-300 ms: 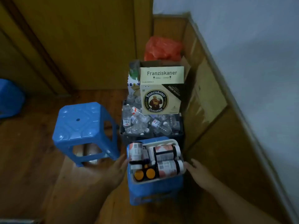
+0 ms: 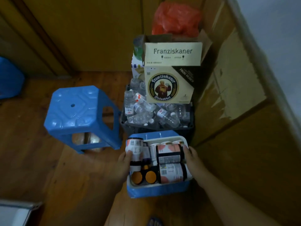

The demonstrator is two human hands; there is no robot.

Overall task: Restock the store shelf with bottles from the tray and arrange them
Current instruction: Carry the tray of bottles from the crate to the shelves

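Observation:
A white tray [image 2: 156, 185] sits on a blue stool [image 2: 158, 192] and holds several bottles lying on their sides. Two large dark bottles with pink and white labels [image 2: 168, 150] fill its right half. A similar bottle [image 2: 135, 145] lies at the left, and two orange-capped ones [image 2: 150, 176] are at the front. My left hand [image 2: 123, 162] grips the tray's left side, fingertips resting on the left bottle's label. My right hand [image 2: 191, 159] grips the right side, fingers against the large bottles. No store shelf is in view.
A second blue stool [image 2: 78, 111] stands to the left. Behind the tray is a dark crate [image 2: 156, 127] of clear water bottles, with a Franziskaner carton [image 2: 171, 70] and a red bag [image 2: 175, 18] on top. A wood-panelled wall [image 2: 236, 88] runs along the right.
Both hands have moved inward from beside the tray onto its two sides. The view has come closer to the tray.

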